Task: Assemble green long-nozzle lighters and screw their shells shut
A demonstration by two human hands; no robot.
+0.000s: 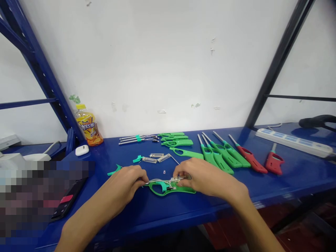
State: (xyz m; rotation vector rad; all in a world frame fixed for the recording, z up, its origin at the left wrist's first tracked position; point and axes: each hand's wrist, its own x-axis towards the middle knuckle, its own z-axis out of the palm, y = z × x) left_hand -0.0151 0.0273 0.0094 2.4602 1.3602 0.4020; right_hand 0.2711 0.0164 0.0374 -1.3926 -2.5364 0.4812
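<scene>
A green lighter half-shell (155, 191) lies on the blue table with its inner side up, between my two hands. My left hand (131, 178) is closed in a pinch at the shell's narrow front end, where a bit of silver metal shows at the fingertips. In the shell sit a teal trigger (163, 185) and a small black part with a thin white wire. Over the handle end, my right hand (196, 175) is closed on a clear fuel tank (176, 179). The fingers partly cover the tank and the shell's rear.
Behind my hands lie loose clear tanks (149, 160), metal tubes (128, 141) and green shells (181, 142). Several green lighters (217, 161) and a red lighter (252, 160) lie right. A power strip (294, 141) is beyond; a drink bottle (90, 131) stands back left.
</scene>
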